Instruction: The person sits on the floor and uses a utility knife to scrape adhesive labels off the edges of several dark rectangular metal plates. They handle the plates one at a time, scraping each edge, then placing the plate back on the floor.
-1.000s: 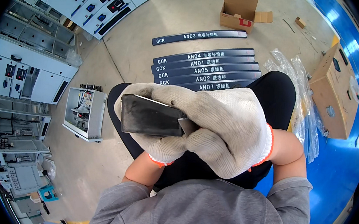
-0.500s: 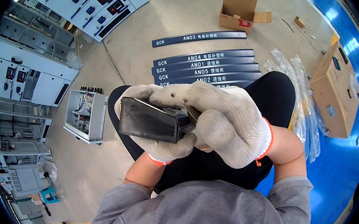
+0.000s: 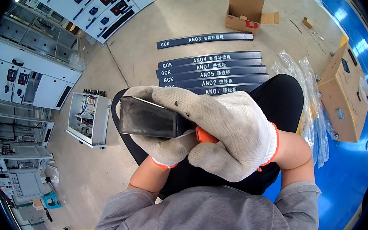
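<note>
Both my hands wear white knit gloves with orange cuffs. My left hand [image 3: 163, 146] cups a dark rectangular block [image 3: 148, 118] from below, held over my lap. My right hand [image 3: 226, 134] lies across the block's right end with its fingers along the top edge. An orange-handled tool [image 3: 204, 136] with a thin metal blade shows in that hand, pressed against the block's lower right edge; most of it is hidden under the glove.
Several dark blue label strips [image 3: 212, 69] lie on the concrete floor ahead, one strip [image 3: 203, 40] apart from them. An open cardboard box [image 3: 245, 11] sits beyond. Plastic bags [image 3: 308, 95] and a brown box [image 3: 341, 93] lie to the right. Grey electrical cabinets [image 3: 29, 79] stand at left.
The block has turned slightly in my hands. My right hand has shifted down along its right end, and the orange tool handle now shows.
</note>
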Demonstrator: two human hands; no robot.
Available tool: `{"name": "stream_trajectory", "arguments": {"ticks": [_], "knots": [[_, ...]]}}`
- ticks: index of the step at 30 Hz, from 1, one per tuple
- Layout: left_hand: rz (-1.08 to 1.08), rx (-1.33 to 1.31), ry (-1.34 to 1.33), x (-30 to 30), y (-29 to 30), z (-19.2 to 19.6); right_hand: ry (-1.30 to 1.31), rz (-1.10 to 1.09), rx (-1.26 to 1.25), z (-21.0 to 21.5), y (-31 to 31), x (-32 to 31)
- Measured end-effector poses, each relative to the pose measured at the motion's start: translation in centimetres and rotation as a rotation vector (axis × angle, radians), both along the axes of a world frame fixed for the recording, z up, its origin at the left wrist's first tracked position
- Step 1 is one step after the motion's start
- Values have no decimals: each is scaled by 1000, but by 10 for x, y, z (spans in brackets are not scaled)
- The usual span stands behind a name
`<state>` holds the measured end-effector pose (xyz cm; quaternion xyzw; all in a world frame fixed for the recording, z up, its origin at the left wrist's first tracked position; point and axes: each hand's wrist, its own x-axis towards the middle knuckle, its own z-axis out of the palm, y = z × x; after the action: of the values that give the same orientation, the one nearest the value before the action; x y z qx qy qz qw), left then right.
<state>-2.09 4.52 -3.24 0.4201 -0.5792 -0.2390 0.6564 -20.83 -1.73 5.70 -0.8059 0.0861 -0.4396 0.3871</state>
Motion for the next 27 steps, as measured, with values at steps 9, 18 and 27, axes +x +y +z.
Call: {"name": "stream_trajectory", "arguments": {"ticks": [9,18,27], "knots": [[-12,91,165,-1,3,7,-20,-42,-35,1,1,2],[13,70,108,-3,7,5,-47,-32,36,2,3,5],[-14,-52,-83,1,1,11,35,-57,46,10,3,-2]]}}
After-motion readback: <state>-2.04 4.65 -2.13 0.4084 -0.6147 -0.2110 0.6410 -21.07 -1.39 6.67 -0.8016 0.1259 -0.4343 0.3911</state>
